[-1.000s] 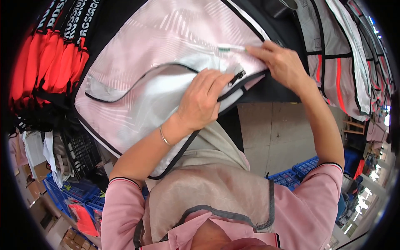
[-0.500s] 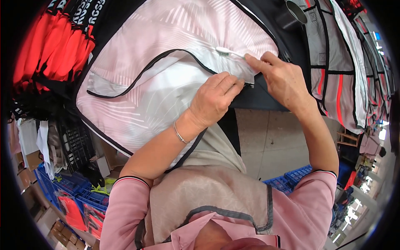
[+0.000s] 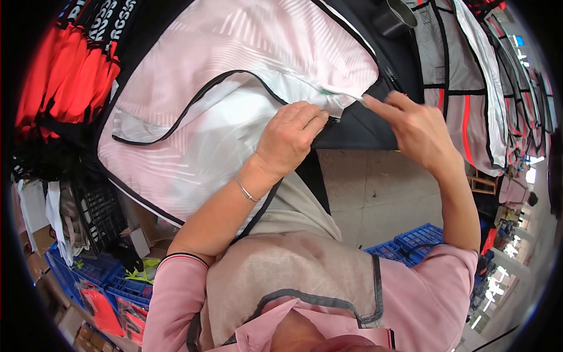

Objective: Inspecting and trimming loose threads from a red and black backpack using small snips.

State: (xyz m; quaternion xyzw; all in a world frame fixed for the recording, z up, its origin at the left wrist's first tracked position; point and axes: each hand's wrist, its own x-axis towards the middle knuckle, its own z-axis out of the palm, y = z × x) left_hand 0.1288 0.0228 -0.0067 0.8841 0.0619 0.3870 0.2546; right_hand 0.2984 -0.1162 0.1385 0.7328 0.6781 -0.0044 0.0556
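Right hand [image 3: 419,130] (loosely curled) pinches white toothbrush [image 3: 347,94].

The left hand [image 3: 291,136] pinches pale pink fabric [image 3: 234,114] spread over the black bench [image 3: 360,132]. The right hand [image 3: 423,132] holds a white brush [image 3: 349,93], its head against the fabric.

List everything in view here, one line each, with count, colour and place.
Table: one, black, upper middle
Fabric: one, pink-white with black edging, on table
Toothbrush: one, white, right of centre
Cup: one, grey, upper right
Straps: several, red and black, upper left
Panels: several, grey with red stripes, right
Crates: several, blue, lower left and right
Apron: one, beige, worn
Left hand: one, bare, on fabric
Right hand: one, bare, gripping toothbrush
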